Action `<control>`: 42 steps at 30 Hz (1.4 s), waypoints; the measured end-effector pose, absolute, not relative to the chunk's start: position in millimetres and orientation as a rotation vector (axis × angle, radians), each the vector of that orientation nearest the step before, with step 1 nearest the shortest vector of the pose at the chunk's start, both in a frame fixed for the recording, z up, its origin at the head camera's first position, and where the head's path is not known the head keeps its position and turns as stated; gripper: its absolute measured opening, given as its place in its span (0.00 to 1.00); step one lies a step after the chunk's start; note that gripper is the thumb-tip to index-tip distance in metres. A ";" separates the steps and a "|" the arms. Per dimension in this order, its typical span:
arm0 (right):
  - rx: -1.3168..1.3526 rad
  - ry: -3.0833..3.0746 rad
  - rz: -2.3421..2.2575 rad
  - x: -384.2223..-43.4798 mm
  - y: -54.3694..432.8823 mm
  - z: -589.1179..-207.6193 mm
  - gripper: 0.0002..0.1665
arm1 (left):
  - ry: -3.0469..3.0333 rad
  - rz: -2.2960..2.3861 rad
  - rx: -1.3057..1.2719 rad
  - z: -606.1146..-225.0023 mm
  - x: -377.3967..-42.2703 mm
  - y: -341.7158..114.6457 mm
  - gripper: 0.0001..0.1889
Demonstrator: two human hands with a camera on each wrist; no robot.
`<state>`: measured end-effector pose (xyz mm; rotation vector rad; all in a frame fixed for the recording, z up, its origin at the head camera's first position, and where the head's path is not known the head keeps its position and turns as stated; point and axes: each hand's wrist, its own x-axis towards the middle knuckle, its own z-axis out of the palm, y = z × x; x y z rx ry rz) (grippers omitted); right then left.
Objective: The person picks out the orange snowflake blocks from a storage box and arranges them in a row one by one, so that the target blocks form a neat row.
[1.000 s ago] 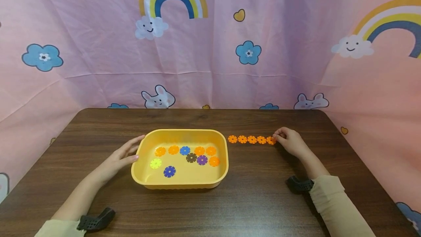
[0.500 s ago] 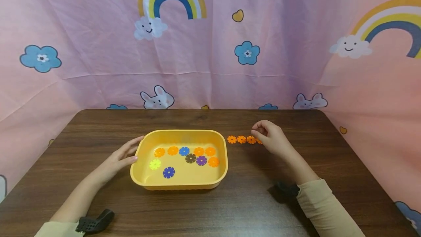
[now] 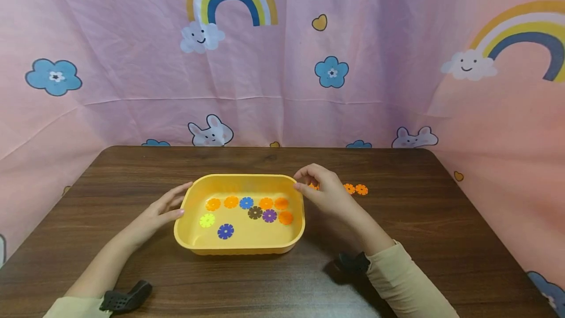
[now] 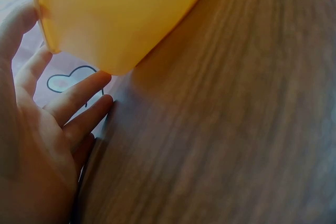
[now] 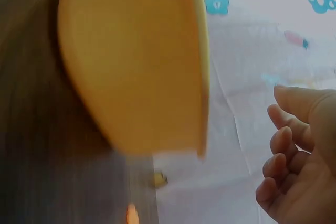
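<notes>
A yellow plastic basin (image 3: 240, 251) stands on the table, with several flower-shaped plastic discs lying in it. They include orange ones (image 3: 285, 218), a blue one (image 3: 246, 203), a brown one (image 3: 255, 212), a purple one (image 3: 269, 216), a yellow-green one (image 3: 207, 220) and a dark blue one (image 3: 225, 231). My left hand (image 3: 154, 217) rests its spread fingers and thumb against the basin's left end. Over the basin's right back corner is my right hand (image 3: 326, 193), fingers loosely bent and holding nothing. Behind it runs a row of orange flower discs (image 3: 361, 189), partly hidden by this hand.
The dark wooden table (image 3: 353, 288) reaches back to a pink curtain (image 3: 282, 63) printed with rainbows and rabbits. Each wrist carries a black mount, the left one (image 3: 125, 298) low over the table and the right one (image 3: 354, 263) beside its sleeve.
My right hand has let go of the row's right-end orange disc and moved left along the row to the basin's right back corner. My left hand has stayed at the basin.
</notes>
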<state>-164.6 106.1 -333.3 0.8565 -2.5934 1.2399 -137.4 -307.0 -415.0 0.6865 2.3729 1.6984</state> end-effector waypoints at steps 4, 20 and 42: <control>0.968 -2.592 1.265 -156.3 81.5 -331.6 0.11 | 2.361 1.712 0.701 -415.5 -137.3 -308.1 0.31; 1.172 -2.811 1.088 -153.7 12.3 -341.0 0.17 | 2.361 1.702 0.712 -416.3 -139.4 -307.8 0.31; 1.123 -3.152 0.911 -185.8 -38.1 -356.6 0.20 | 2.360 1.689 0.712 -414.6 -139.9 -307.9 0.31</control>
